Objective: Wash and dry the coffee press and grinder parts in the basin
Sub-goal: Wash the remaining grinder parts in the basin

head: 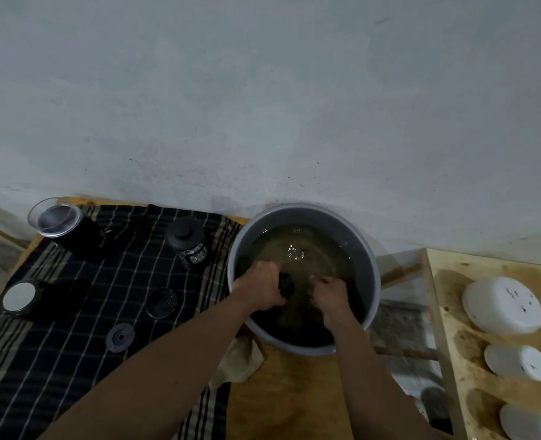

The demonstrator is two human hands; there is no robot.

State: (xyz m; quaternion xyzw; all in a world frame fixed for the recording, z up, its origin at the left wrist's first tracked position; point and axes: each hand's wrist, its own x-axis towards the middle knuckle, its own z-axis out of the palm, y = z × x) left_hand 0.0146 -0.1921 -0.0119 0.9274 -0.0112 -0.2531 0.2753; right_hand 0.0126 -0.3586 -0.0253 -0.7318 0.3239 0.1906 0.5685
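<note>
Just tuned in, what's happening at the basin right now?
A person has both hands in the basin's murky water. The left hand grips a dark part. The right hand is beside it, its hold unclear under the water. A press, a beaker and a mesh disc sit on the striped cloth.

Left hand (pixel 261 285) grips a dark part (pixel 286 285), knuckles up; right hand (pixel 332 298) curled just beside it.
</note>
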